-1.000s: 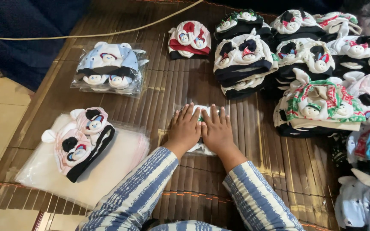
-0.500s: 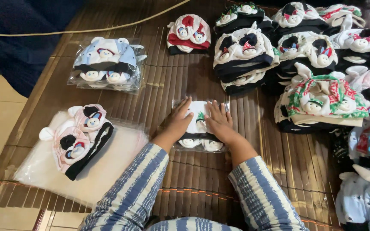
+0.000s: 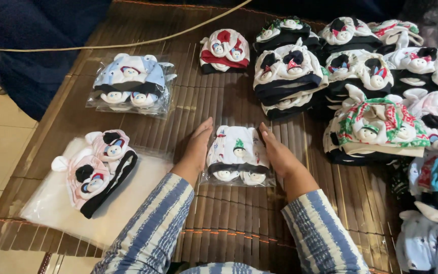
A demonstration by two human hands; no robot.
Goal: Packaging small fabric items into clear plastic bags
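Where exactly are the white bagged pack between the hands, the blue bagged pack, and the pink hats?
white bagged pack (image 3: 238, 155), head view, on its white fabric middle.
blue bagged pack (image 3: 130, 83), head view, on the blue top.
pink hats (image 3: 97, 167), head view, on the pink fabric.

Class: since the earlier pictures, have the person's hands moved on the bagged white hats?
Yes. Left hand and right hand slid off the bagged white hats to flank them.

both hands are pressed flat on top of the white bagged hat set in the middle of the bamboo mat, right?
Not quite: the head view shows the left hand and right hand at either side of the white bagged hat set, not on top. It does lie mid bamboo mat.
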